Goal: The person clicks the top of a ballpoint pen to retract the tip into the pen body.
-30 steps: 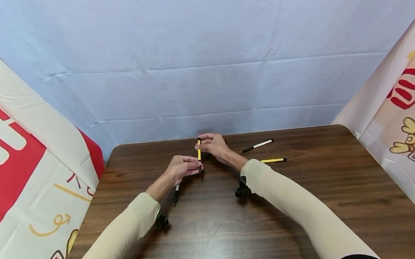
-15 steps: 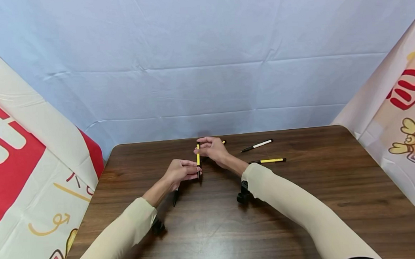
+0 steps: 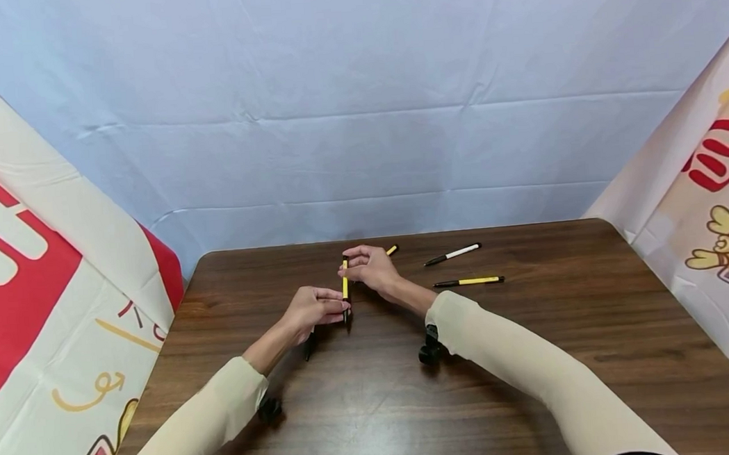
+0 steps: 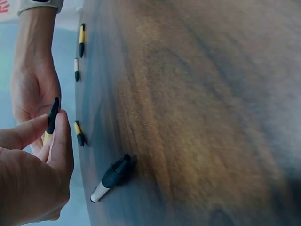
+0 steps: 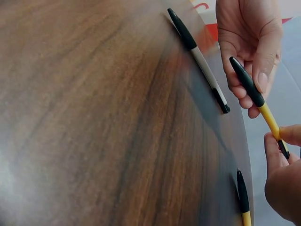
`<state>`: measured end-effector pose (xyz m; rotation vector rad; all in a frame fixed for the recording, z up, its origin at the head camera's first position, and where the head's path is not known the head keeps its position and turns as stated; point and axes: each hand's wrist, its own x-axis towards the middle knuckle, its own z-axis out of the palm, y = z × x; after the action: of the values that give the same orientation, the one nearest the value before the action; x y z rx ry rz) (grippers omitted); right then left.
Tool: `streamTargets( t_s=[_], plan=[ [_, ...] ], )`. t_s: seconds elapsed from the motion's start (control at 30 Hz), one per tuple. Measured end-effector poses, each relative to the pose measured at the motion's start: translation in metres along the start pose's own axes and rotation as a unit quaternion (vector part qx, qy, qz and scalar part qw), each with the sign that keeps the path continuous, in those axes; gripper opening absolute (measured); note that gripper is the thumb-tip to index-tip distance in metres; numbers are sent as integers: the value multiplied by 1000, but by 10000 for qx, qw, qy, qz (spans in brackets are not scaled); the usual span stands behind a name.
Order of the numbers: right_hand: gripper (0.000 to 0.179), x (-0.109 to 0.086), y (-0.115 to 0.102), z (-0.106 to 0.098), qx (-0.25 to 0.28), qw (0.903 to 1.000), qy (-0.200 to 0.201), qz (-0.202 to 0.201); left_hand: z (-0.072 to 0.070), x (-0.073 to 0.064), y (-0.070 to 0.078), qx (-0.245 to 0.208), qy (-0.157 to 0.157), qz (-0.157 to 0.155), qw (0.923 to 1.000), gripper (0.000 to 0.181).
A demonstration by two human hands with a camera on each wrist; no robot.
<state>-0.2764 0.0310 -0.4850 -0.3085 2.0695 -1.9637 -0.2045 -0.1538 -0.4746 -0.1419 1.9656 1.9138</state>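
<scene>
Both hands hold one yellow-and-black pen (image 3: 345,281) above the far middle of the table. My left hand (image 3: 313,308) pinches its black tip end between thumb and fingers, as the right wrist view shows on the pen's dark grip (image 5: 247,81). At the other end, beside the black clip, my right hand (image 3: 372,269) pinches the yellow barrel. Under the left hand lies a white-and-black pen (image 5: 202,63), mostly hidden in the head view. Just beyond the right hand, another yellow-and-black pen (image 3: 392,250) lies partly covered by it.
Right of the hands, a white-and-black pen (image 3: 452,254) and a yellow-and-black pen (image 3: 470,281) lie apart on the brown wooden table (image 3: 534,342). A pale cloth backdrop (image 3: 360,151) rises behind the table's far edge, with printed cloths at both sides.
Both hands have drawn slightly nearer and to the left with the held pen. The pens by the right hand and forearm show more now; the white pen under the left hand shows less.
</scene>
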Motion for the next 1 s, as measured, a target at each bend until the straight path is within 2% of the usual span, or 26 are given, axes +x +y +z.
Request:
streamTargets(
  t_s=[0.3,0.47,0.67,1.0],
  plan=[
    [52,-8,2,2,-175,9998,-14,-24,-1,-7,-6,170,-51,164,9997,26],
    [51,-12,5,5,-279,9996,-77,9,-2,-12,-9,462,-95,236,9986,26],
    [50,-16,6,7,-538,9985,-122,-9,-3,-18,-10,895,0,297,9955,23],
    [49,-22,7,10,-1079,9940,-180,79,-3,-29,-13,1276,173,294,9912,23]
  ],
)
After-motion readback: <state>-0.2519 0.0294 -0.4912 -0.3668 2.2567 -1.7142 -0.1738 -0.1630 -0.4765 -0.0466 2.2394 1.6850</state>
